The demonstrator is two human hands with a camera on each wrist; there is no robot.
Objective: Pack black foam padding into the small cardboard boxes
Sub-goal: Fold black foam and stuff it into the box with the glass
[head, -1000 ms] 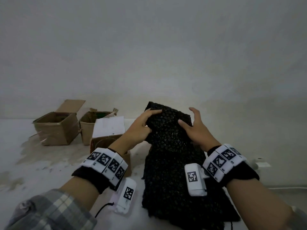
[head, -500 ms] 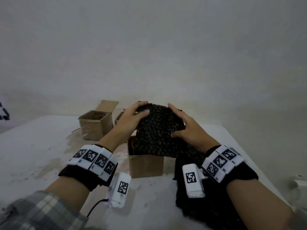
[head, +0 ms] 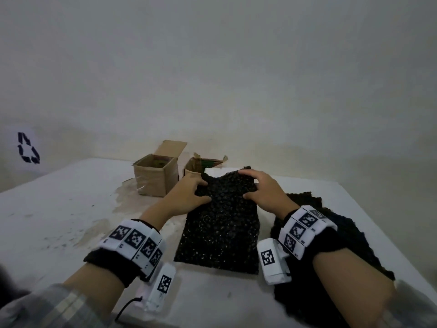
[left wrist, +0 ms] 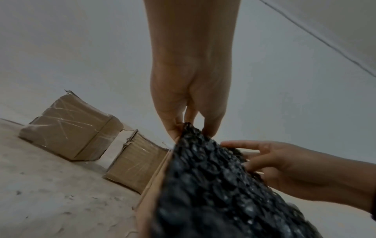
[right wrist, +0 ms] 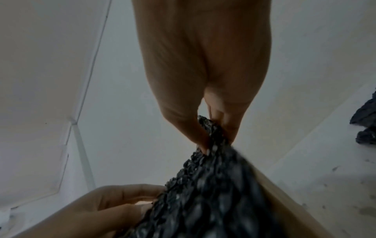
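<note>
Pinching the foam sheet's (head: 220, 223) far edge, both hands' fingers (head: 201, 183) curl.

I see a black, bumpy-textured foam sheet (head: 220, 223), brown cardboard boxes (head: 156, 177), a stained white bench (head: 59, 209), a grey plaid sleeve (head: 47, 306) (wristbands (head: 134, 242) chequered black-and-white).

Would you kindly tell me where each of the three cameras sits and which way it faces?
Head: worn on the head, looking forward and down at the table; both forearms show, left hand and right hand gripping the foam sheet, two open boxes behind.
Left wrist: looks along the left hand's fingers pinching the foam's edge; the right hand enters from the right.
Right wrist: looks along the right hand pinching the foam; the left hand shows below.
Shared: all three views show the foam sheet and both hands.
</note>
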